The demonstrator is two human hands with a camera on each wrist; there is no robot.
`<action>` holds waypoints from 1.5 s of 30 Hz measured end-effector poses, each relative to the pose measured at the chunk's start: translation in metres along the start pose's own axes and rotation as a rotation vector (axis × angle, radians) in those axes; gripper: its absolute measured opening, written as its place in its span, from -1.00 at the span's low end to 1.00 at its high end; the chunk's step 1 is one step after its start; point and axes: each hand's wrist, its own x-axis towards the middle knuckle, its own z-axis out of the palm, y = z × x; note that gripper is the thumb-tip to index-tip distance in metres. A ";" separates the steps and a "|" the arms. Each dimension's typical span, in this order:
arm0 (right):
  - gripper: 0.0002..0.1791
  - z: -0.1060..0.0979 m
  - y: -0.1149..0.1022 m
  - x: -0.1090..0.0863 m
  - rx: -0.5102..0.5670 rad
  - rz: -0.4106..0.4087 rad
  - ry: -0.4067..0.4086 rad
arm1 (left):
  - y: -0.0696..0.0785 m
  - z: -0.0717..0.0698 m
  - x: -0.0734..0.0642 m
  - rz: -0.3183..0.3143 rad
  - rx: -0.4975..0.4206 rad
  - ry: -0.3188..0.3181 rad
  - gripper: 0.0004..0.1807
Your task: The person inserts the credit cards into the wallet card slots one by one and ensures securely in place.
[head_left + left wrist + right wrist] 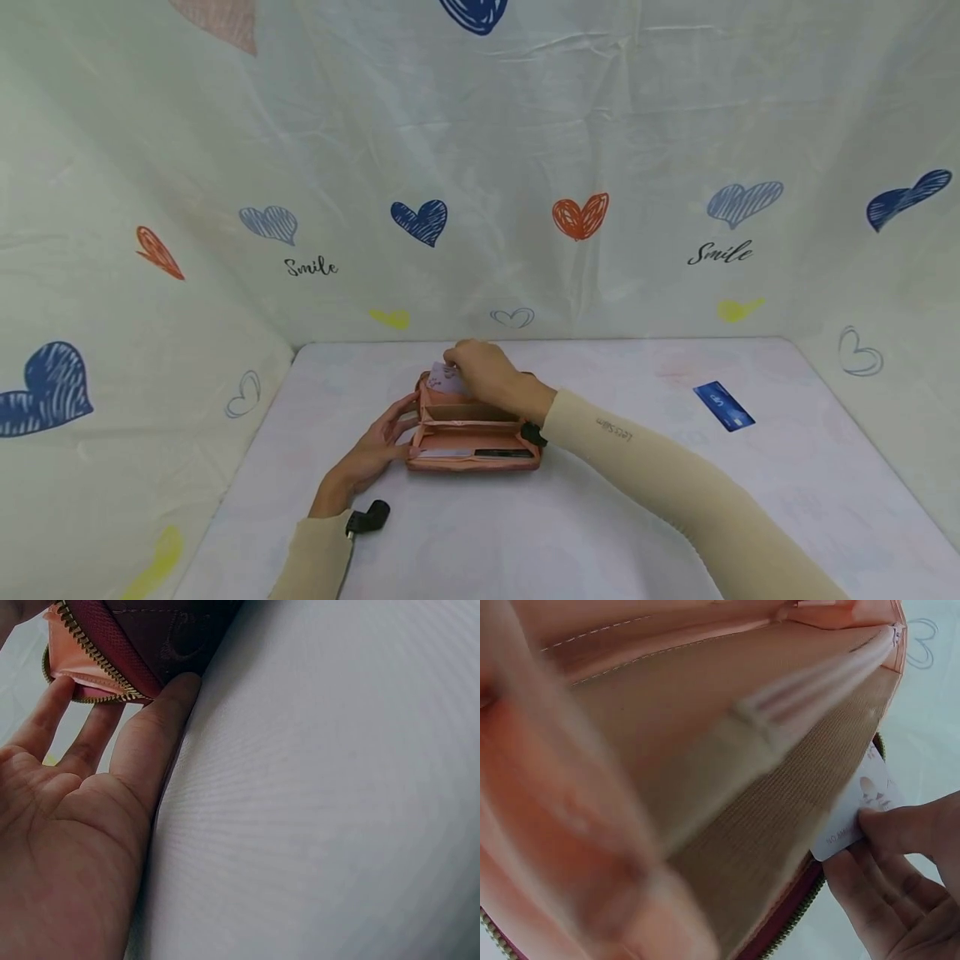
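An unzipped zip-around wallet (472, 439) stands spread on the table, salmon pink inside, with a dark red cover and brass zip teeth. My left hand (378, 446) holds its left end; in the left wrist view the thumb (166, 712) lies against the cover and the fingers touch the zip edge. At the far side of the wallet, my right hand (487, 371) pinches a white card (847, 817) with a pale purple pattern between thumb and fingers. The card's lower part is hidden behind the wallet's ribbed inner panel.
A blue card (724, 406) lies on the white table (600, 517) to the right. Several compartments divide the wallet, and pale and dark items (502, 453) show in its front pocket. A white curtain (495, 167) printed with hearts surrounds the table's back and sides.
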 end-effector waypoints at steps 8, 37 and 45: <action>-0.79 0.000 -0.007 0.003 -0.056 -0.088 -0.086 | -0.001 0.000 0.000 0.010 -0.023 -0.003 0.07; -0.80 0.000 0.008 0.004 0.077 -0.125 -0.182 | 0.001 0.001 0.001 0.014 -0.017 -0.015 0.06; -0.71 -0.003 0.006 0.001 0.109 -0.095 -0.210 | -0.002 -0.002 0.001 0.011 -0.009 -0.012 0.06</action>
